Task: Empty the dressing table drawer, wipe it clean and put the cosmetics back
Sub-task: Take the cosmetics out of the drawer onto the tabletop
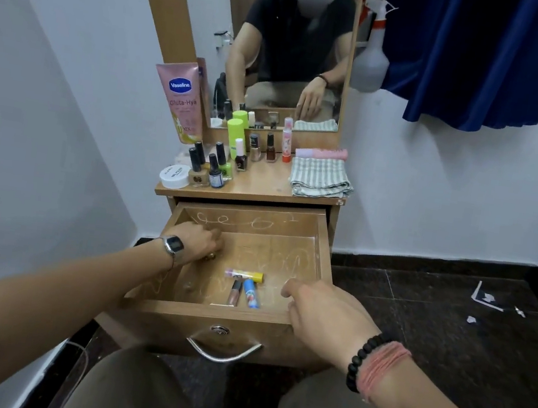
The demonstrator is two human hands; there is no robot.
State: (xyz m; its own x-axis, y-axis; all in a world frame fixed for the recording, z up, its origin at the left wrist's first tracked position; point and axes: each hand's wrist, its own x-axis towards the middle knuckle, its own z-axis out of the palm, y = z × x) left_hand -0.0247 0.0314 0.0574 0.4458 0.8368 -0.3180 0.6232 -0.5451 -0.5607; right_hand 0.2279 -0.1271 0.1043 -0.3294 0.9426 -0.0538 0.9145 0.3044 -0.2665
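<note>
White-walled corner, wooden dressing table carrying nail polish bottles, folded cloth. Drawer pulled out; three lip balm tubes inside. Left hand curled around small item at drawer's back-left; right hand resting loosely on front-right rim, gripping nothing.

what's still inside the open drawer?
In the drawer: a yellow-capped tube, a blue tube and a lip gloss. The left hand covers a small gold-coloured item, not identifiable.
</note>
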